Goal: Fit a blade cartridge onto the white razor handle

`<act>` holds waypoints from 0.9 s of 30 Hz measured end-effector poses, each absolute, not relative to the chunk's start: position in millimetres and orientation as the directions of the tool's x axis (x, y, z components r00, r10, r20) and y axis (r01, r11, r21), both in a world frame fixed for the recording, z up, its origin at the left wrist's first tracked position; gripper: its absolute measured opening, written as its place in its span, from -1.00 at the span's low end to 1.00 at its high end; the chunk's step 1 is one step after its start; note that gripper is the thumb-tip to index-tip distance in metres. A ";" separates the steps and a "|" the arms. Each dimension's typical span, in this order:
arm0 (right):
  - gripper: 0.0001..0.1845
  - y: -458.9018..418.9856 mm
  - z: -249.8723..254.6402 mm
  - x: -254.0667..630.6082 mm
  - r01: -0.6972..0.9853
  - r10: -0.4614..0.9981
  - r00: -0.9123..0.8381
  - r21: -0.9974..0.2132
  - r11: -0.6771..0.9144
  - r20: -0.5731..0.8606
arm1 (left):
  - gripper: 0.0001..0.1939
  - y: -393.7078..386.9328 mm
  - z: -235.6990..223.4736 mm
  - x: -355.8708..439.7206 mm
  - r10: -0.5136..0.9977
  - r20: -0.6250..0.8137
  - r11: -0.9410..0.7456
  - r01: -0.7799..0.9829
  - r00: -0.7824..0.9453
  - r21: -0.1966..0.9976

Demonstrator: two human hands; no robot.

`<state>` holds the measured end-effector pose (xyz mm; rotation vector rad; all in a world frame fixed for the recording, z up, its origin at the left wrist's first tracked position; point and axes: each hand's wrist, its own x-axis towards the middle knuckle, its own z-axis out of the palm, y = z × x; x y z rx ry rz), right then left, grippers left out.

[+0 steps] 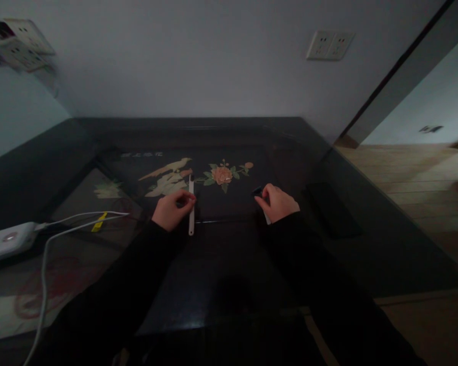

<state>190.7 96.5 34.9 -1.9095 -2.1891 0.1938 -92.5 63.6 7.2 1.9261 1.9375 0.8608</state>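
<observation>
One pale stick (191, 219), left hand (171, 209) | one dark-headed stick (257, 191), right hand (278, 203)

Dim and soft, stretched at the edges

Light is weak. The wall (198, 66) shows flat grey and the table (221, 259) nearly black, with faint bluish glare near its front. Brighter light reaches the floor (397, 175) at right. The 2 sleeves (118, 287) merge into shadow. Upper-left sockets (23, 51) look blurred.

On the table (381, 254), the cable (45, 269) lies left of the stick (191, 219), the slab (333, 209) right.
</observation>
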 end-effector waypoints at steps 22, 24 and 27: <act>-0.86 91.5 32.8 175.3 0.977 0.982 -0.170 -0.147 0.156 -0.082 | -0.78 62.5 4.0 -94.3 0.998 0.056 -0.058 0.912 0.039 0.406; -0.86 87.5 35.4 164.9 0.963 0.975 -0.215 -0.178 0.202 -0.062 | -0.78 62.4 3.5 -94.5 0.998 0.055 -0.056 0.912 0.037 0.407; -0.85 80.3 38.2 140.9 0.936 0.954 -0.295 -0.215 0.278 -0.053 | -0.79 62.2 2.8 -95.2 0.998 0.055 -0.060 0.911 0.042 0.407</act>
